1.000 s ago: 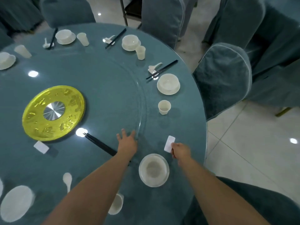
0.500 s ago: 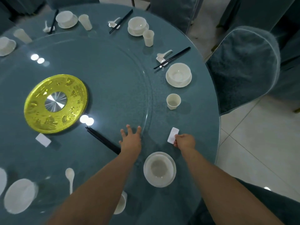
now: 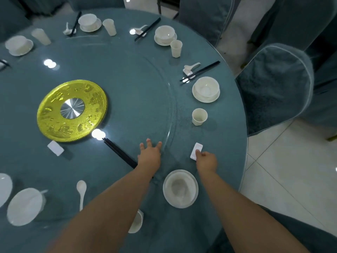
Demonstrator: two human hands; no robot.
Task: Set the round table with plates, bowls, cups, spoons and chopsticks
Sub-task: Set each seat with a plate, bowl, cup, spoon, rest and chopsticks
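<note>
Chopsticks [image 3: 120,155], a black pair, lie on the glass turntable [image 3: 127,88] just left of the left hand [image 3: 149,157]; that hand rests flat, fingers spread, by the turntable's rim; the right hand [image 3: 207,161] sits just outside the rim, fingers curled, pinching a white rest [image 3: 196,153]; near it, toward the table [image 3: 228,143] edge, a bowl [image 3: 179,187] sits on a plate [image 3: 193,198], nothing visible inside; beyond the rest stands a cup [image 3: 199,116], apparently holding nothing; open cloth lies between rest and table edge.
</note>
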